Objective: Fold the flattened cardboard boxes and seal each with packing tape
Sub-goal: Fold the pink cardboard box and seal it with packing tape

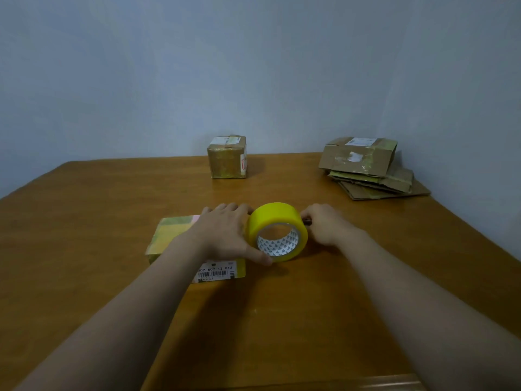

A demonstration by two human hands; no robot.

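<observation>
Head view, centre of frame: grips the yellow tape roll (275, 215) with the left hand (225, 232), thumb hooked on the lower front rim, fingers curled over the far side. Keeps the palm and wrist across the top of the near box (169, 235). Holds the roll on edge, core towards the camera, just right of that box and seemingly against its right end; cannot tell whether a strip runs from roll to cardboard.

Just right of the roll: curls the right hand (328, 225) round a small dark object (308, 221), only the tip poking out towards the tape. Cannot tell what kind of object; possibly a cutter.

Under the left forearm: near box already folded, wrapped in yellowish tape, barcode label (215, 270) on the front face.

Further out on the wooden table (84, 235): one sealed box (227, 159) upright at upper centre, against the wall; a stack of flattened boxes (363, 165) at upper right, well apart from the hands.

Judged as the sealing step on the near box, probably near its end. Calls next for pinning the box steady, drawing the tape taut and severing it cleanly at the edge, then pressing the loose end down. Leaves the flattened stack yet to fold.
</observation>
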